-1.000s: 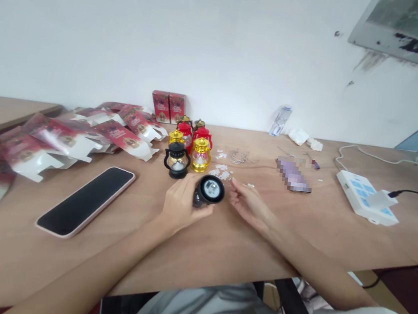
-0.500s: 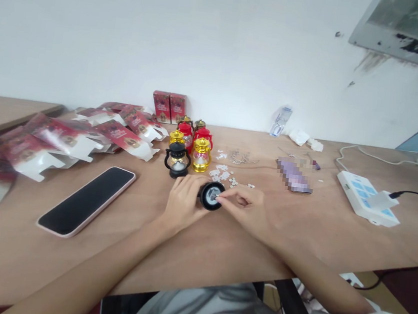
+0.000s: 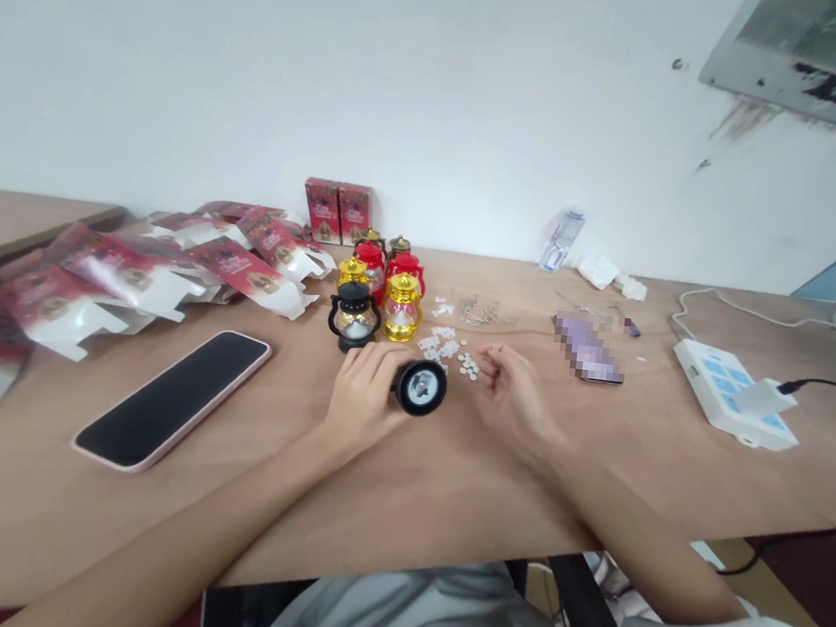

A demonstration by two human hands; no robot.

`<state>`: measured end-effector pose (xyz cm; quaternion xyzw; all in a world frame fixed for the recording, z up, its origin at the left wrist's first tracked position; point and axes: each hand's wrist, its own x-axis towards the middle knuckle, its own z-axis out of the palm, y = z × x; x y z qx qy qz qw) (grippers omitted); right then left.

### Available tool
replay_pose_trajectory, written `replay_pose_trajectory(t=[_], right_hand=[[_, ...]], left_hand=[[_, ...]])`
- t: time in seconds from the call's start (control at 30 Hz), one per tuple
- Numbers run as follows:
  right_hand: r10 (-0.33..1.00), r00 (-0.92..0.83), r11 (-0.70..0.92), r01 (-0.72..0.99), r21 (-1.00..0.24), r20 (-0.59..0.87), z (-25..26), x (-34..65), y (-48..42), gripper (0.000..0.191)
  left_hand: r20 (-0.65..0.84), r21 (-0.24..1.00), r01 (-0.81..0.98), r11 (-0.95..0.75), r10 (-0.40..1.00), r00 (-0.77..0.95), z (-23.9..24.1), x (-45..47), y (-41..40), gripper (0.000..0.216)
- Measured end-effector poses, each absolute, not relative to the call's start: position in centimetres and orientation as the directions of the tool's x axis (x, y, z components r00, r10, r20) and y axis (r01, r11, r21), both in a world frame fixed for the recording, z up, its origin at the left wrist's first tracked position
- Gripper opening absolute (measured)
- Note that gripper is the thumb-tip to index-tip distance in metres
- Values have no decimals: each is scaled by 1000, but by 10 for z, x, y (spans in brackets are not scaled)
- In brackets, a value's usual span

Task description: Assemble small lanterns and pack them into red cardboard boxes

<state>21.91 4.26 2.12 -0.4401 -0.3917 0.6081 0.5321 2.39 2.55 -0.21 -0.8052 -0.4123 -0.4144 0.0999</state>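
Observation:
My left hand point(image 3: 369, 383) is wrapped around a small black lantern point(image 3: 420, 388), tipped so its round underside faces me. A pale recess with small metal parts shows inside the black rim. Right of it, my right hand point(image 3: 518, 395) is by a scatter of small silvery button cells point(image 3: 468, 367), with the fingers curled and the tips close together. Whatever they pinch, if anything, is too small to make out. Just behind lie small white plastic pieces point(image 3: 441, 342). Another black lantern point(image 3: 353, 318), gold lanterns point(image 3: 402, 310) and red lanterns point(image 3: 415, 269) stand upright beyond my left hand.
Flattened red-and-white boxes point(image 3: 128, 270) pile up at left, behind a phone point(image 3: 174, 398). Two red boxes point(image 3: 337, 212) stand against the wall. Small metal bits point(image 3: 480, 311) lie behind the white pieces. At right are a purple object point(image 3: 587, 348) and a white power strip point(image 3: 737, 395) with cables.
My right hand has left the lantern's underside and moved right and slightly away from me, to the button cells. My left hand still holds the lantern, nearly in the same place.

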Motion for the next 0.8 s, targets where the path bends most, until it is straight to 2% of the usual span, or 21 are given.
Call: replay_pose_trajectory(t=[0.07, 0.1, 0.17, 0.27, 0.4, 0.63, 0.8], right_hand=[[937, -123, -348, -423, -837, -327, 17, 223, 53, 17], [911, -154, -411, -433, -803, -383, 15, 225, 57, 22], [895, -203, -446, -432, -784, -398, 12, 228, 62, 31], [890, -328, -441, -442, -781, -317, 10, 230, 64, 32], [899, -385, -374, -424, -825, -209, 10, 229, 61, 25], [969, -246, -51, -354, -934, 40, 13, 219, 49, 17], [978, -167, 88, -213, -973, 125, 12, 217, 42, 17]], left_hand=[[745, 179, 752, -635, 587, 318, -2, 23, 26, 27], [745, 174, 752, -635, 585, 321, -2, 23, 26, 27], [753, 162, 752, -639, 573, 324, -2, 23, 27, 26], [765, 149, 754, -640, 557, 322, -3, 23, 27, 26], [770, 142, 757, -638, 552, 321, -4, 23, 28, 25], [764, 133, 764, -632, 556, 327, -4, 23, 29, 25], [758, 141, 763, -631, 565, 326, -5, 22, 28, 24]])
